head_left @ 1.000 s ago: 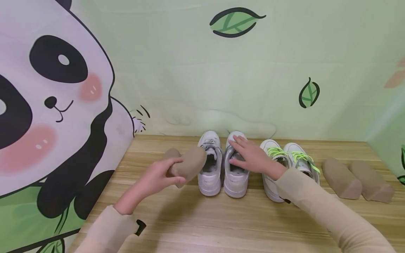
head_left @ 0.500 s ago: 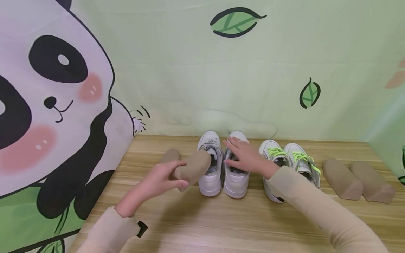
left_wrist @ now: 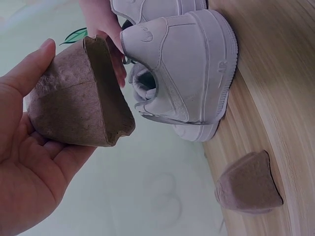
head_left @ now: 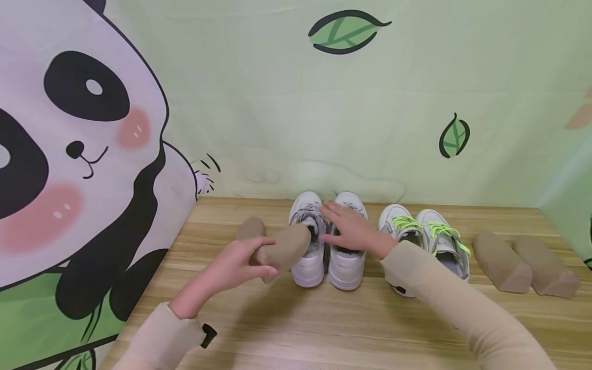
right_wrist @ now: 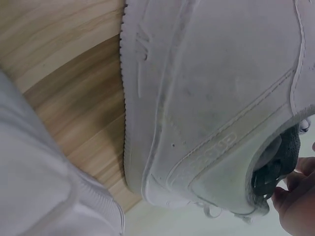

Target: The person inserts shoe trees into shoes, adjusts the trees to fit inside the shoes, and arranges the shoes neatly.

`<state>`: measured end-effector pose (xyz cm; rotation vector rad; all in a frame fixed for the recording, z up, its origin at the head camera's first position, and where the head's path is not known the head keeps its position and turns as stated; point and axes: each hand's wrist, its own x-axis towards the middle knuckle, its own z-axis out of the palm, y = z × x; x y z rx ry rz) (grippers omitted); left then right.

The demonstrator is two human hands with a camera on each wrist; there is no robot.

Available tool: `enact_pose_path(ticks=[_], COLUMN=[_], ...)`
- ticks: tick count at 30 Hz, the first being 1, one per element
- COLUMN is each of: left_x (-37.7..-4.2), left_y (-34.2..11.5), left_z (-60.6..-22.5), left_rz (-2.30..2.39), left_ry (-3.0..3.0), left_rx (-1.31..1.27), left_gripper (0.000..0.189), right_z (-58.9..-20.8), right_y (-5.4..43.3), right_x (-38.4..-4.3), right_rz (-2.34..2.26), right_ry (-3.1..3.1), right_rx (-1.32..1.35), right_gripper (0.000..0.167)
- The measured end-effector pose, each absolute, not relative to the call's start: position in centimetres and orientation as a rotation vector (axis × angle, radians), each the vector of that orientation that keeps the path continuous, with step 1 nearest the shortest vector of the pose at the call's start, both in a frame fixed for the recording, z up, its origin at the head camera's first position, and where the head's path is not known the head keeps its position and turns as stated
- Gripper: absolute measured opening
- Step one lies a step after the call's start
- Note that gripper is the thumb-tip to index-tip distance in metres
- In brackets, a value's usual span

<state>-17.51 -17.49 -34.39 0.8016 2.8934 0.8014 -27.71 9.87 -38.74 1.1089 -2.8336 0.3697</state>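
Note:
My left hand [head_left: 238, 262] grips a brown moulded-pulp shoe insert [head_left: 287, 246], thumb on one side and fingers on the other. Its rounded end overlaps the opening of the left white sneaker [head_left: 307, 270] in the head view. In the left wrist view the insert [left_wrist: 69, 93] shows its cut end beside that sneaker's heel [left_wrist: 189, 69]. My right hand [head_left: 353, 228] lies over the right white sneaker [head_left: 346, 272], fingers extended toward the left sneaker's tongue. The right wrist view catches the right fingertips [right_wrist: 300, 196] by a shoe opening. A second insert [head_left: 252, 227] rests behind my left hand.
To the right stands a pair of white sneakers with neon laces [head_left: 435, 231], partly behind the right sleeve [head_left: 430, 280]. Two more brown inserts [head_left: 501, 262] lie beyond them. A green cloth backdrop [head_left: 259, 103] with a panda print rises behind the wooden surface [head_left: 296, 329].
My left hand has brought the insert slightly right, over the left sneaker's opening. My right hand has shifted left from the right sneaker's toe toward the left sneaker.

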Motion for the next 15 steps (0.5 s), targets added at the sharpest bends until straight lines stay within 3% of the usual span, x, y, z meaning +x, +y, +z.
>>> enact_pose_path(ticks=[15], left_x=[-17.7], left_y=[-17.5], left_z=[-34.2], left_rz=[0.760], left_ry=[2.850], left_rx=[0.822], left_gripper=[0.062], right_z=[-39.0], right_y=[8.2], right_x=[-28.6], right_rz=[0.385], right_ry=[-2.887], right_rx=[1.079], right_gripper=[0.067])
